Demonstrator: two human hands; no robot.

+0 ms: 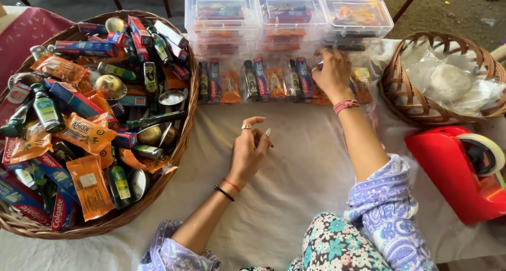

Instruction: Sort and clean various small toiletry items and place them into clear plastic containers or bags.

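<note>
Your left hand (249, 151) rests on the cloth-covered surface (295, 197), fingers (256, 121) loosely curled and narrow, holding nothing that can be made out. To its left sits a large wicker basket (179, 144) heaped with boxed tubes, small green bottles, orange sachets and round tins. At the right edge, a red tape dispenser (453, 171) lies on the surface. Farther out, your right hand (333, 73) reaches to the row of clear packed bags (253, 81), fingers bent onto the bag at the row's right end; whether they grip it cannot be told. Beyond the row stand stacked clear boxes (287, 15). A smaller basket (392, 86) at far right holds crumpled plastic.
</note>
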